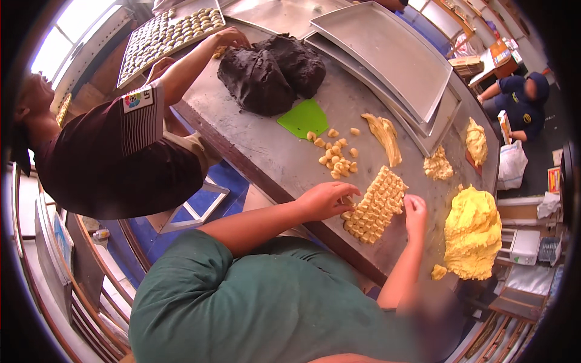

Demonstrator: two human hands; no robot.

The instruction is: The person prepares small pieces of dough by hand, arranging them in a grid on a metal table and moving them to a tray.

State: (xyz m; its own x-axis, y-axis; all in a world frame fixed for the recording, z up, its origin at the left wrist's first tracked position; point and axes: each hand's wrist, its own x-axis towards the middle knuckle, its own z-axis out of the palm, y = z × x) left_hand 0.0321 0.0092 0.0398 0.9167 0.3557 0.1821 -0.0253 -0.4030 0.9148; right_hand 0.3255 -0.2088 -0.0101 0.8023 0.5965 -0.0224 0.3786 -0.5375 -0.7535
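My left hand (328, 200) reaches in at the left edge of a block of small pale dough pieces (375, 206), set close together in rows on the metal table. Its thumb and fingertips pinch a small piece of dough. At the block's right edge is my right hand (415, 213), its fingers curled together; what they hold, if anything, is too small to make out. Beyond the left hand lies a loose group of round dough balls (336, 158). A long twisted strip of dough (384, 138) rests behind the rows.
A large yellow dough mound (473, 233) sits right. Smaller lumps (438, 164) lie behind it. Stacked trays (387, 51) cover the back. A green scraper (304, 118) touches a dark mass (266, 75). A co-worker (115, 157) reaches there, beside a filled tray (172, 39). Another person (523, 106) stands far right.
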